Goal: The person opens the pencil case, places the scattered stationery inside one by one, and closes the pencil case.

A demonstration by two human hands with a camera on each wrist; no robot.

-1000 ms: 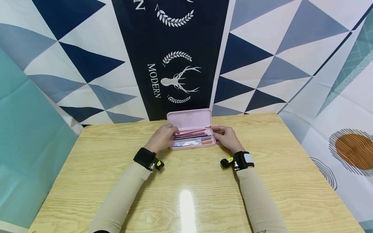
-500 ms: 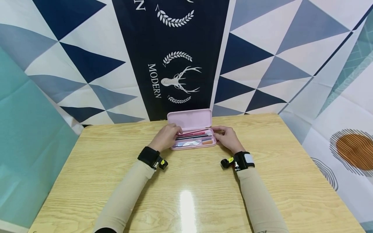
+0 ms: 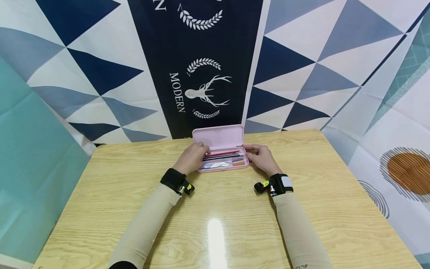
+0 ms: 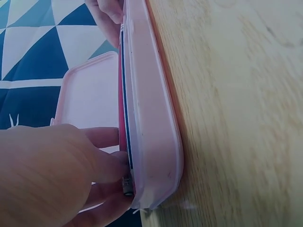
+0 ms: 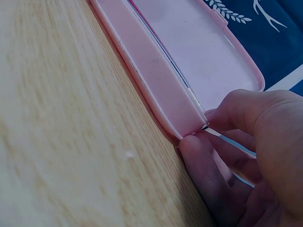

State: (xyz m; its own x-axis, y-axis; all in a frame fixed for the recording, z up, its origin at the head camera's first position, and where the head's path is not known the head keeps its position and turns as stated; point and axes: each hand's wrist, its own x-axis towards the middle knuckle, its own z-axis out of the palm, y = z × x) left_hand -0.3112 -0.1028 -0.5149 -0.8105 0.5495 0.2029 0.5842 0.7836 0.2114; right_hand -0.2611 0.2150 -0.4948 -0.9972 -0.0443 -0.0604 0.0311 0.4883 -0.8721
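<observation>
A pink pencil case [image 3: 223,170] lies at the table's back with its lid [image 3: 218,137] raised. Red and dark pencils [image 3: 222,157] lie lengthwise in its rear part. In front of them are a shiny silvery item [image 3: 218,164], its kind unclear, and an orange block [image 3: 239,163] in a small compartment. My left hand [image 3: 191,158] reaches into the left end, thumb and fingers at the ends of the pencils, partly hiding them; it appears to pinch a pencil [image 4: 125,109]. My right hand [image 3: 263,160] pinches the case's right end between thumb and fingers [image 5: 199,153].
The wooden table [image 3: 215,201] stretches in front of the case and to both sides. Directly behind the lid hangs a patterned cloth [image 3: 208,67]. A teal cloth [image 3: 30,168] hangs on the left, a white patterned one [image 3: 396,164] on the right.
My left hand has moved slightly right along the case. The slanted red pencil has come down and lies nearly parallel to the others. My right hand stays at the right end.
</observation>
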